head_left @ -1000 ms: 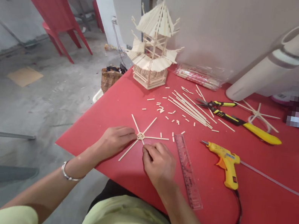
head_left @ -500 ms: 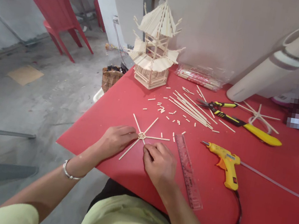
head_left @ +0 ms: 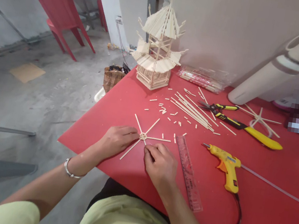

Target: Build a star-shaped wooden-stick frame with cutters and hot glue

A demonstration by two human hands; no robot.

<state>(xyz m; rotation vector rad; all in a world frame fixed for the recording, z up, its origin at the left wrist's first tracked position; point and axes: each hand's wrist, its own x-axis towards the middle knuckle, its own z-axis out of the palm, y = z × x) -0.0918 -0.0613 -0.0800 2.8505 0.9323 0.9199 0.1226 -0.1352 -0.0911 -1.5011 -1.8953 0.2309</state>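
Observation:
A star-shaped frame of thin wooden sticks lies on the red table, its spokes spreading from a small ringed hub. At the hub's left side, the closed fingers of my left hand hold the frame and hide part of a spoke. My right hand pinches the lower right spoke, whose outer end is covered by the fingers. Right of that hand lies a clear ruler. Farther right, a yellow glue gun rests on its side with a glue stick in its back.
A stick-built pagoda stands at the table's far corner. Loose sticks, short cut pieces and yellow-black cutters lie across the middle. Behind them are a packet of sticks, a white flask and another stick star.
The view has shifted slightly, so everything sits a little farther right. Both hands keep the same hold on the stick frame.

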